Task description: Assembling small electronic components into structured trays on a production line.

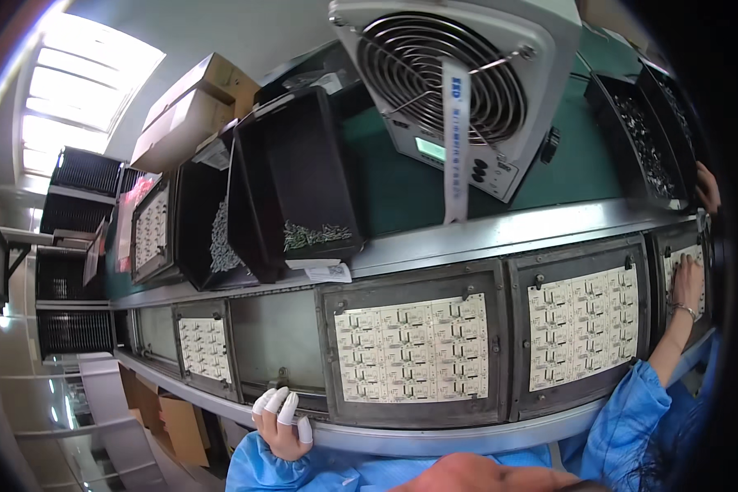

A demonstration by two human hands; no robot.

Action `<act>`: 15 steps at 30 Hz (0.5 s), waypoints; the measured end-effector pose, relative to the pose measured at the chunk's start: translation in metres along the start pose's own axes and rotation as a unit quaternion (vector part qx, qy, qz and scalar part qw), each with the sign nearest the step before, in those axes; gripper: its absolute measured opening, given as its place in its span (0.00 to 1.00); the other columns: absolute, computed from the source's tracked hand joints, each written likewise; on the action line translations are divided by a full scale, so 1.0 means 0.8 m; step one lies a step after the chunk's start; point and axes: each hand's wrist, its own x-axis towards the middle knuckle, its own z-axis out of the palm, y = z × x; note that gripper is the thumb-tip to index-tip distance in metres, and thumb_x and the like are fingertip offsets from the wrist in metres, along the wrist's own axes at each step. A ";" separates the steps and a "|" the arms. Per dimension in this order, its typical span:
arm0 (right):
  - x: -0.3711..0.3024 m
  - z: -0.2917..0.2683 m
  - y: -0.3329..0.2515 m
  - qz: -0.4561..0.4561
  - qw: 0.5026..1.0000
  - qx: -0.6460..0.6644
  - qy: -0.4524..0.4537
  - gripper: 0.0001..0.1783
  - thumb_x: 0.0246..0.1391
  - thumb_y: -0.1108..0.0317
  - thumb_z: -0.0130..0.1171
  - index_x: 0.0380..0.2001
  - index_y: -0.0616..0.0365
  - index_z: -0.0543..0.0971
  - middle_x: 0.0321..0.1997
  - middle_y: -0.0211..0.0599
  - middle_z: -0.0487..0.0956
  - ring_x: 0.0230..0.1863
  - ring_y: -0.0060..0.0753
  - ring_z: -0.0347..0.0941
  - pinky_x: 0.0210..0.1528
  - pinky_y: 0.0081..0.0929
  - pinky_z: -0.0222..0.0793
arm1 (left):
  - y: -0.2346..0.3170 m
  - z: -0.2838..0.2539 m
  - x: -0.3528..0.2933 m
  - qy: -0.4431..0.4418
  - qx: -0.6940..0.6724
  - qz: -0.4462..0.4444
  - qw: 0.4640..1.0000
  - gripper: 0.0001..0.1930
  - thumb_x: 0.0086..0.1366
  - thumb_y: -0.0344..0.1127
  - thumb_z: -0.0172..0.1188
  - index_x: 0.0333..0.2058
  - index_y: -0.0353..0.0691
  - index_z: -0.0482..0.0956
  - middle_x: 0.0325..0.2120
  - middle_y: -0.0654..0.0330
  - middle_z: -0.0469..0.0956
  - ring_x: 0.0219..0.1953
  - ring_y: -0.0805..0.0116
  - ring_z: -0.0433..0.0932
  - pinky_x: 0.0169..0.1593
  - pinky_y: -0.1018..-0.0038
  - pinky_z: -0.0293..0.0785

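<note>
My left hand (283, 426) rests at the line's front rail, with white finger cots on its fingers and thumb. The fingers are apart, tips at the lower edge of a dark frame (310, 353) with a grey plate inside, just below a small metal catch (279, 379). No object shows in this hand. To its right, a dark carrier frame holds a pale circuit board panel (412, 348). Another carrier with a circuit board panel (584, 326) follows further right. I see no clear sign of my right hand; a blurred skin-coloured shape at the bottom edge cannot be made out.
A co-worker's hand (687, 280) with a bracelet lies on a panel at the far right; another hand (708, 189) is near the black parts bins (631, 135). A fan unit (500, 82) stands behind the rail. Left of it, a black bin (295, 164) contains small metal parts.
</note>
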 end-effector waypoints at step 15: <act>0.137 0.107 -0.065 -0.060 0.990 0.044 0.121 0.21 0.57 0.50 0.59 0.46 0.53 0.82 0.45 0.43 0.83 0.48 0.49 0.79 0.52 0.43 0.73 | -0.015 0.000 -0.006 0.063 -0.043 -0.015 0.997 0.18 0.51 0.27 0.59 0.44 0.35 0.82 0.43 0.50 0.79 0.47 0.46 0.75 0.53 0.54 0.72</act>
